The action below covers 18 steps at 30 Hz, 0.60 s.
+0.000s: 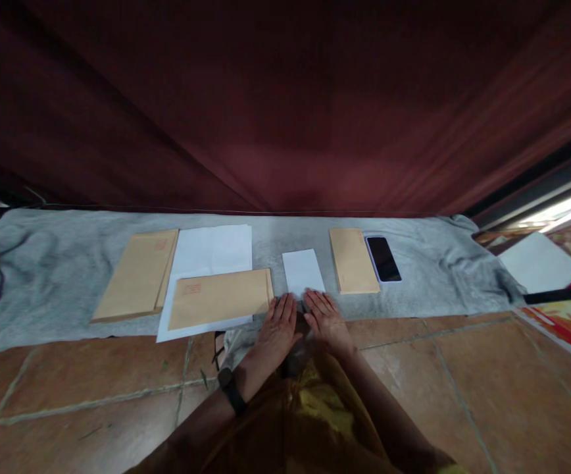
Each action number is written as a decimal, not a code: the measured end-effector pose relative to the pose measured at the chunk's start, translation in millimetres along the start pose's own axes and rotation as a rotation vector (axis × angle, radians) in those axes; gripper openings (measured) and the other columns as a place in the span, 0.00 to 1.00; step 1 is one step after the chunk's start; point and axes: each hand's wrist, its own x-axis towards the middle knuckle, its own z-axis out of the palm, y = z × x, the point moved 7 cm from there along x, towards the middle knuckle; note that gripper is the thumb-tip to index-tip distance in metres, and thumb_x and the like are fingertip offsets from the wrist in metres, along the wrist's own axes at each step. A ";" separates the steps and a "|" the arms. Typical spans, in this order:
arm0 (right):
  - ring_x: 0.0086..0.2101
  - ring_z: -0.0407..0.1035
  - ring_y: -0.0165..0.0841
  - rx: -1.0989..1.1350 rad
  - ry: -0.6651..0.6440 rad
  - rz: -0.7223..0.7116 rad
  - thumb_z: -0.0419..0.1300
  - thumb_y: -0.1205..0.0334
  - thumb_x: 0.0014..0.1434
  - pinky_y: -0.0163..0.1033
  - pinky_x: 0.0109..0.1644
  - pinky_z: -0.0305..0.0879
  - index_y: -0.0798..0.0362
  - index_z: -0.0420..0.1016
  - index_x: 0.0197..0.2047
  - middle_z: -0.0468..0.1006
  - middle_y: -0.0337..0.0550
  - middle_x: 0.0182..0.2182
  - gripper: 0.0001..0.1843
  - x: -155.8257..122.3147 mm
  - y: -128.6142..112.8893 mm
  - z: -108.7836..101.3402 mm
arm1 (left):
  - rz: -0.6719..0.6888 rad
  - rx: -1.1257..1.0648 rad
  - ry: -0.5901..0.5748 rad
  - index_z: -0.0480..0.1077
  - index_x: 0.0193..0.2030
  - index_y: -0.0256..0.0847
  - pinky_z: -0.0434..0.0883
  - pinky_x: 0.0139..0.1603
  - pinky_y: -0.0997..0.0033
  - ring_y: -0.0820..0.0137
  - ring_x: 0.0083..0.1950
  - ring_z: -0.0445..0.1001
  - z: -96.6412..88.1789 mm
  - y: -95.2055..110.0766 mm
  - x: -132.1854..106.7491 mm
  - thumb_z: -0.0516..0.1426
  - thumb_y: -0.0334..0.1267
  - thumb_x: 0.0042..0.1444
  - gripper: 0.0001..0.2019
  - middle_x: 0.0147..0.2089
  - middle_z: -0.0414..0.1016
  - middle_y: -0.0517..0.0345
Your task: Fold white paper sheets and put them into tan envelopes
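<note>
On the cloth-covered table (pixel 431 257), the small white sheet of paper (pixel 302 268) is lying close to the near edge, around the middle of its length. The left hand (pixel 278 327) is resting flat, its fingers being straight and close together, with the tips touching the paper's near edge. The right hand (pixel 327 317) is lying flat too, its straight fingers covering the near right corner of the paper. Neither hand is gripping anything.

Toward the left end, a stack of brown envelopes (pixel 136 276) is lying aslant. Beside it, larger white sheets (pixel 214 247) are reaching the near edge with one corner, and a second envelope stack (pixel 219 299) is lying upon them. To the right of the small paper, a third envelope stack (pixel 353 260) is standing lengthwise away from the person, and a smartphone (pixel 384 259) is lying just beside it.

Grey cloth is showing as a narrow strip on both sides of the small paper, and more widely toward both ends. A dark red curtain (pixel 285 145) is bounding the far edge.
</note>
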 end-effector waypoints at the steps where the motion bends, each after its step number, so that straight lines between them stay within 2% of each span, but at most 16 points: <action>1: 0.69 0.57 0.39 -0.010 0.007 0.012 0.47 0.59 0.74 0.53 0.74 0.53 0.56 0.61 0.72 0.65 0.51 0.69 0.27 -2.3 2.1 -1.0 | 0.005 0.000 0.003 0.60 0.70 0.27 0.57 0.75 0.45 0.49 0.76 0.57 0.7 0.3 0.1 0.59 0.42 0.63 0.33 0.74 0.58 0.32; 9: 0.69 0.58 0.40 -0.026 0.073 0.097 0.46 0.58 0.74 0.53 0.73 0.54 0.57 0.60 0.73 0.66 0.52 0.68 0.28 -14.1 18.5 -7.2 | 0.002 -0.008 -0.006 0.58 0.70 0.26 0.58 0.74 0.45 0.49 0.76 0.56 2.7 -0.3 1.1 0.58 0.42 0.63 0.33 0.74 0.58 0.31; 18: 0.68 0.58 0.43 -0.017 0.107 0.153 0.46 0.58 0.74 0.57 0.72 0.55 0.58 0.63 0.71 0.68 0.56 0.67 0.27 -20.5 29.2 -8.0 | 0.010 -0.032 -0.029 0.54 0.72 0.27 0.56 0.75 0.44 0.50 0.76 0.55 -0.1 -0.6 -1.2 0.57 0.41 0.64 0.34 0.75 0.55 0.28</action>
